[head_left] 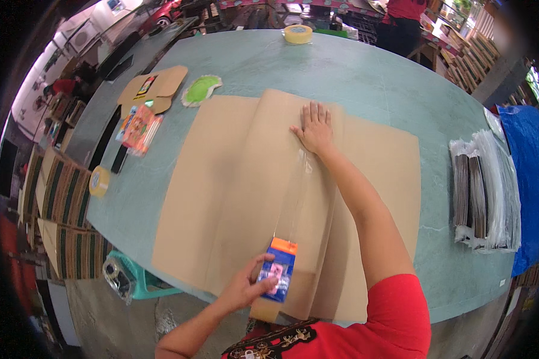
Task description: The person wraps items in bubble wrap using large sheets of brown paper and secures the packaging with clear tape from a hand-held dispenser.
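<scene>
Left hand [245, 286] gripped a blue-and-orange tape dispenser [285, 269], right hand [315, 130] lay flat (fingers spread) on folded brown cardboard [233, 179].

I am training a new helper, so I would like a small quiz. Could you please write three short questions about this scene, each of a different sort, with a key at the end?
1. True or false: the right hand lies flat on the brown sheet.
2. What does the left hand hold? A) a cup; B) the blue dispenser; C) a pen.
3. On which side of the brown sheet is the plastic-wrapped stack?

Key: 1. True. 2. B. 3. The right side.
</scene>
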The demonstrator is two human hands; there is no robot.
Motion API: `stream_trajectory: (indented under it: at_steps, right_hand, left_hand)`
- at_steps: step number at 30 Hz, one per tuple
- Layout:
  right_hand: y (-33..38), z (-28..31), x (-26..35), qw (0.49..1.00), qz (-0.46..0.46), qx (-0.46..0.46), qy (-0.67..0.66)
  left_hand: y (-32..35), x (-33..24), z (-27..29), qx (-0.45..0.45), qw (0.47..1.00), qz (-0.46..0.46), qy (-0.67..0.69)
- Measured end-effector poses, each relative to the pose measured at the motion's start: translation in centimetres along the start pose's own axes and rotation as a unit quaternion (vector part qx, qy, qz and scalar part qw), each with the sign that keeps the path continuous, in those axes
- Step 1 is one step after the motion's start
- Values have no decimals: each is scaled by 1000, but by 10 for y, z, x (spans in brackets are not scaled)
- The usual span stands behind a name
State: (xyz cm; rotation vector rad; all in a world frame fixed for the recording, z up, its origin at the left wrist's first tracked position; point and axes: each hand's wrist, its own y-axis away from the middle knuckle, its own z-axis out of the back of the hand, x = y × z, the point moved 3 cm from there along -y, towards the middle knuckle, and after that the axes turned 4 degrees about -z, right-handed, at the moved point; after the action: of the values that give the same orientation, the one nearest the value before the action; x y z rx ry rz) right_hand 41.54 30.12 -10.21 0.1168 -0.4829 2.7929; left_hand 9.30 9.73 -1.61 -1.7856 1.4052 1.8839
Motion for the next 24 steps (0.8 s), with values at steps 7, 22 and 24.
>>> stream_trajectory:
  at_steps: [7,22,24]
  right_hand:
    - [140,32,101,985,53,143,-76]
    - [137,36,97,989,33,98,-102]
    - [137,35,96,989,37,96,-111]
  left_hand:
    - [13,13,-5,-60,998,-25,16]
    - [-34,36,25,261,757,170,-575]
    - [-57,19,9,268,728,297,-557]
